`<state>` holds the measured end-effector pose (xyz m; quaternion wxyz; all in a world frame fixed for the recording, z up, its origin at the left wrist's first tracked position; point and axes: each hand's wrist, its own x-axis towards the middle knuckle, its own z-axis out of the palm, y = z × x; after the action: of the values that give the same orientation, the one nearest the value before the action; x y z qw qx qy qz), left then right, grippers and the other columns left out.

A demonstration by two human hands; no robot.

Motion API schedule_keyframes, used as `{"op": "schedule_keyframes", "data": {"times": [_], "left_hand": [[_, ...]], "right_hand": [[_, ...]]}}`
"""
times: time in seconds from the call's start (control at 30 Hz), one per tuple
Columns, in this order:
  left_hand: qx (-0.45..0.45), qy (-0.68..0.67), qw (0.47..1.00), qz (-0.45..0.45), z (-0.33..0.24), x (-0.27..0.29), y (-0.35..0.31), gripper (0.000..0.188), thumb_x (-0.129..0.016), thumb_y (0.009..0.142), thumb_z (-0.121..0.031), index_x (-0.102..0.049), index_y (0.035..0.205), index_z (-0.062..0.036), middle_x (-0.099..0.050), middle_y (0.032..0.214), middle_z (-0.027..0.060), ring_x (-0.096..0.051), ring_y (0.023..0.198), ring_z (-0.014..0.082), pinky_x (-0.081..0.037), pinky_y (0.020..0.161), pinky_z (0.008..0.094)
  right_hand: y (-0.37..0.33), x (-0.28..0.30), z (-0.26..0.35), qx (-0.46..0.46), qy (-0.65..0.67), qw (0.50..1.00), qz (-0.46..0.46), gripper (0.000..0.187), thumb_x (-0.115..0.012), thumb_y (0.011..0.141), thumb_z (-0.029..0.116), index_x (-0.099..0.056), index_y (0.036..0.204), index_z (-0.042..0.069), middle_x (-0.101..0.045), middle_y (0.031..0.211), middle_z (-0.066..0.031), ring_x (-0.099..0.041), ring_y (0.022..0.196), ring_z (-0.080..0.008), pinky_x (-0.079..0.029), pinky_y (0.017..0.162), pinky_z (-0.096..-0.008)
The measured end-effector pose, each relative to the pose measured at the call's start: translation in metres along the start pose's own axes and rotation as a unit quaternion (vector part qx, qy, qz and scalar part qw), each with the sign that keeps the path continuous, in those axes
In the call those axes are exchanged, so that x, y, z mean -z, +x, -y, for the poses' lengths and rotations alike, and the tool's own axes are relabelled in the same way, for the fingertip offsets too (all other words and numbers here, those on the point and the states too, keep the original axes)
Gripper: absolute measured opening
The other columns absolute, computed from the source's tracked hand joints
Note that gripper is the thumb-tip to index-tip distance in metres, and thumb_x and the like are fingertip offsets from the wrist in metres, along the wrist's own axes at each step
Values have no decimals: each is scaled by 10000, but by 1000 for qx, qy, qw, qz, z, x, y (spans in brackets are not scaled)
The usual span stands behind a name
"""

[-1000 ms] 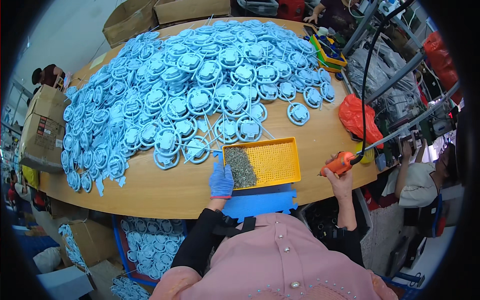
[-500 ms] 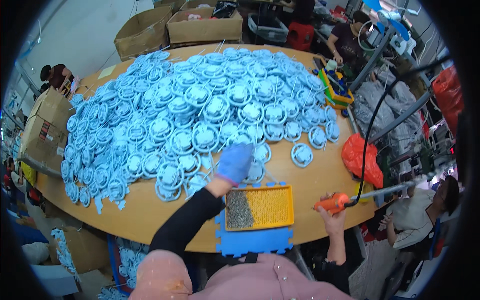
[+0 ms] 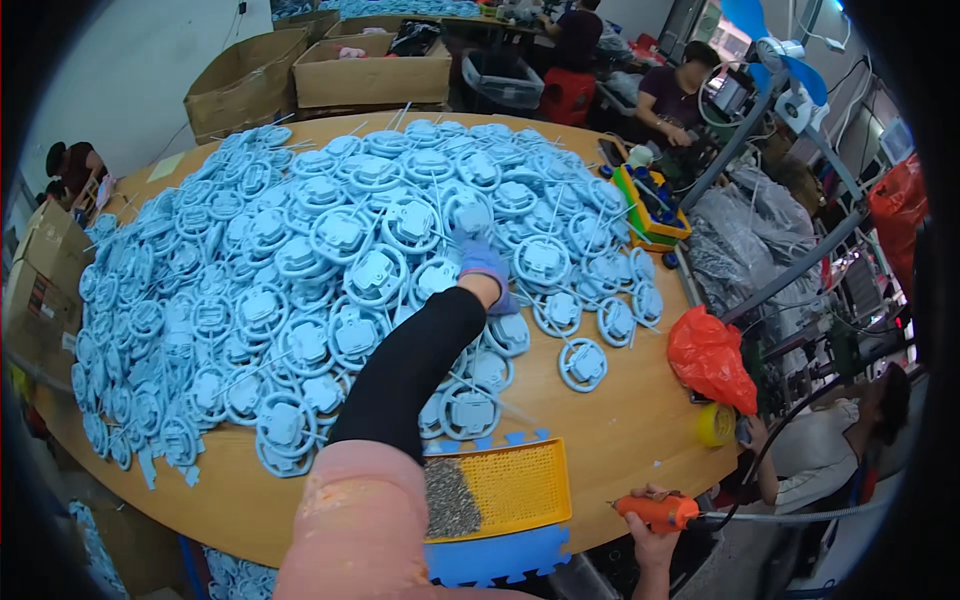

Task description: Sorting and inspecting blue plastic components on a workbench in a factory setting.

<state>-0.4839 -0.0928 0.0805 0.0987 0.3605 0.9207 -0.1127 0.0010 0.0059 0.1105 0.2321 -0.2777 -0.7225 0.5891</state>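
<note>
My left hand (image 3: pixel 484 264), in a thin blue-purple glove, reaches over the big pile of light blue plastic parts (image 3: pixel 375 275), which are round, ring-shaped pieces with thin rods. Its fingers meet one part (image 3: pixel 468 212) in the pile; they are too hidden to show whether they grip it. Bare, my right hand (image 3: pixel 652 545) is closed around an orange electric screwdriver (image 3: pixel 655 511) with a black cord, its tip toward the left. Between my arms, a yellow tray (image 3: pixel 563 490) of small screws (image 3: pixel 452 500) lies on a blue foam mat (image 3: pixel 500 560).
Red plastic bag (image 3: pixel 710 355) and yellow tape roll (image 3: pixel 715 425) lie at the table's right. A yellow-green bin (image 3: pixel 650 205) stands at the far right edge, by a metal frame with a blue fan (image 3: pixel 785 50). Cardboard boxes (image 3: pixel 372 75) stand behind the table. Other people work around.
My left hand has gone farther out into the pile, its arm stretched forward. The view has shifted, so tray and screwdriver appear lower. My right hand still holds the screwdriver.
</note>
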Motion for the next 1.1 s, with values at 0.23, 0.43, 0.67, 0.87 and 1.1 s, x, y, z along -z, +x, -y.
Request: {"op": "schedule_keyframes", "data": {"times": [0.23,0.43,0.67,0.87,1.1], "left_hand": [[-59,-23,998,-3,29,-19,-118,746,-580,700,-678,-588,1253,-177,-583,1230,125,-421,1269,323,-228,1012,640],[-163,-24,985,-56,53,-45,-172,655,-570,769,-601,-560,1247,-154,-493,1306,175,-369,1302,361,-224,1047,603],[-197,-15,942,-272,60,-69,-280,532,-630,812,-421,-545,1237,-113,-528,1219,193,-457,1201,370,-324,1028,493],[-140,-110,889,-422,-21,-123,-482,465,-713,764,-312,-575,1154,-99,-573,1130,129,-548,1083,336,-416,961,456],[220,-199,852,-431,-53,-291,-639,540,-756,728,-271,-589,1195,-55,-578,1179,177,-516,1135,374,-420,969,447]], "right_hand": [[43,-29,15,5,35,995,89,556,-710,749,-46,-421,1222,-8,-540,1150,-126,-572,1064,-219,-486,927,-396],[75,-58,11,91,119,979,136,558,-686,770,-54,-416,1253,17,-554,1124,-105,-580,1058,-214,-492,918,-384],[64,-90,-12,179,160,949,207,475,-605,830,33,-419,1267,5,-594,1047,-113,-607,998,-238,-462,925,-405],[38,-37,-45,215,163,947,173,434,-587,890,98,-446,1281,-27,-574,1048,-78,-587,907,-165,-466,876,-318],[-5,-30,-70,181,211,944,180,377,-589,914,91,-484,1261,-12,-578,1066,-65,-584,885,-133,-473,844,-284]]}}
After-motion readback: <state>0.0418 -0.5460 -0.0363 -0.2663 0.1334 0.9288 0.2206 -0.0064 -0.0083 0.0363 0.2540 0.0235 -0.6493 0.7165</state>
